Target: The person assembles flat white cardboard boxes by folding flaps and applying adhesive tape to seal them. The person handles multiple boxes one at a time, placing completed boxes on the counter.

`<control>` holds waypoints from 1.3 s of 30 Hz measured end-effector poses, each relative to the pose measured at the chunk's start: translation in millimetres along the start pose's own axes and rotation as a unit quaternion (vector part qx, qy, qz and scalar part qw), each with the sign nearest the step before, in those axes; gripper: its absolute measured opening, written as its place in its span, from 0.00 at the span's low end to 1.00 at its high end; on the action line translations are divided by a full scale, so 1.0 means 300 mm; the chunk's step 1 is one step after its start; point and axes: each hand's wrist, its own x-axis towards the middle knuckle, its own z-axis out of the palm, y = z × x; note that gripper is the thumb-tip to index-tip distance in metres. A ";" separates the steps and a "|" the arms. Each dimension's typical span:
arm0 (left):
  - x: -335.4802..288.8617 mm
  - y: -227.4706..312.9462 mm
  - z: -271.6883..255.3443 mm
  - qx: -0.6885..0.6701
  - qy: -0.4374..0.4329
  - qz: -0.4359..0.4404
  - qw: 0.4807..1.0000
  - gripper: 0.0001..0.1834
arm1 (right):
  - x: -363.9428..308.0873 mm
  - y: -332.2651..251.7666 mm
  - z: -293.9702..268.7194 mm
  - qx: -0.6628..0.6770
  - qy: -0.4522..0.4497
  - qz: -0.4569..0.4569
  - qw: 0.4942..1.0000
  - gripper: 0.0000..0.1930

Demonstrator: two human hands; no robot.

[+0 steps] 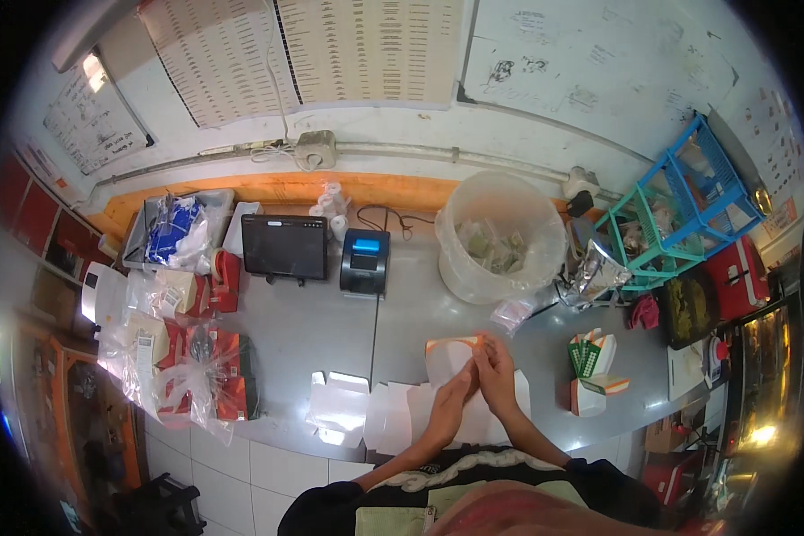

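My left hand [456,386] and my right hand [495,375] are pressed together above the grey counter [330,330], both holding a white paper box with an orange edge [447,350]. The box stands partly folded between my fingers. Several flat white box blanks [393,413] lie spread on the counter just below my hands. A folded white and orange box with green inserts [592,373] stands to the right of my right hand.
A large clear plastic bucket [500,234] sits behind my hands. A dark tablet [285,247] and a small black printer [364,260] stand at the back. Bagged red packages [196,357] crowd the left. Blue and teal wire racks [679,205] stand at the right.
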 end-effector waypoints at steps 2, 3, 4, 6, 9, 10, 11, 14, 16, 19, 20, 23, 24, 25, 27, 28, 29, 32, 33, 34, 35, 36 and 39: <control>0.018 0.010 -0.002 -0.007 0.010 -0.070 0.997 0.30 | 0.039 0.087 -0.024 -0.064 -0.004 0.014 0.998 0.07; 0.026 0.011 -0.005 -0.011 0.015 -0.106 0.994 0.30 | 0.050 0.124 -0.037 -0.096 -0.006 0.022 0.995 0.06; 0.034 0.017 -0.019 -0.010 0.015 -0.118 0.993 0.30 | 0.052 0.107 -0.031 -0.114 0.013 0.057 0.992 0.06; 0.018 0.034 -0.027 0.210 -0.011 -0.026 0.977 0.28 | 0.093 0.202 -0.053 -0.149 0.065 -0.034 0.986 0.07; 0.026 0.133 -0.061 0.431 0.025 0.241 0.869 0.22 | 0.131 0.246 -0.111 -0.108 0.108 -0.007 0.988 0.08; 0.038 0.162 -0.077 0.477 0.048 0.347 0.806 0.20 | 0.134 0.237 -0.114 -0.078 0.116 0.028 0.990 0.08; 0.062 0.169 -0.091 0.465 0.081 0.297 0.830 0.17 | 0.130 0.217 -0.100 -0.055 0.095 0.051 0.993 0.08; 0.144 0.126 -0.164 0.466 0.141 0.126 0.864 0.08 | 0.104 0.167 -0.046 -0.001 0.029 0.107 0.994 0.08; 0.144 0.076 -0.217 0.553 0.114 0.193 0.802 0.12 | 0.089 0.174 -0.022 0.007 -0.016 0.131 0.991 0.07; 0.174 0.053 -0.259 0.605 0.137 0.258 0.741 0.22 | 0.138 0.162 -0.040 -0.004 -0.095 0.164 0.982 0.08; 0.183 0.049 -0.284 0.611 0.156 0.284 0.722 0.22 | 0.148 0.151 -0.046 -0.114 -0.096 0.101 0.984 0.10; 0.183 0.073 -0.314 0.590 0.184 0.285 0.733 0.20 | 0.184 0.153 -0.124 -0.358 -0.163 0.027 0.919 0.15; 0.171 0.077 -0.313 0.570 0.194 0.270 0.751 0.19 | 0.205 0.191 -0.201 -0.395 -0.238 0.084 0.883 0.16; 0.154 0.065 -0.319 0.441 0.150 0.220 0.857 0.14 | 0.214 0.222 -0.256 -0.422 -0.311 0.137 0.841 0.16; 0.138 0.032 -0.303 0.230 0.067 0.122 0.963 0.05 | 0.192 0.253 -0.322 -0.412 -0.360 0.102 0.831 0.16; 0.138 0.024 -0.282 0.163 0.042 0.079 0.983 0.07 | 0.179 0.247 -0.325 -0.405 -0.384 0.088 0.825 0.17; 0.140 0.006 -0.235 0.181 0.042 0.062 0.981 0.13 | 0.170 0.236 -0.323 -0.422 -0.405 0.099 0.805 0.17; 0.113 -0.077 -0.266 0.212 -0.053 0.036 0.975 0.28 | 0.112 0.180 -0.270 -0.391 -0.414 0.063 0.819 0.15; 0.096 -0.132 -0.307 0.217 -0.102 0.031 0.970 0.32 | 0.123 0.146 -0.239 -0.492 -0.482 0.115 0.716 0.15; 0.092 -0.141 -0.308 0.160 -0.110 0.055 0.979 0.29 | 0.105 0.173 -0.255 -0.468 -0.473 0.129 0.736 0.16; 0.093 -0.152 -0.306 0.175 -0.085 0.028 0.980 0.26 | 0.088 0.194 -0.268 -0.443 -0.463 0.143 0.754 0.16; 0.093 -0.163 -0.303 0.190 -0.059 0.002 0.980 0.23 | 0.077 0.209 -0.284 -0.452 -0.453 0.148 0.754 0.16; 0.089 -0.104 -0.269 0.232 -0.046 -0.023 0.971 0.14 | 0.075 0.186 -0.274 -0.466 -0.449 0.150 0.747 0.16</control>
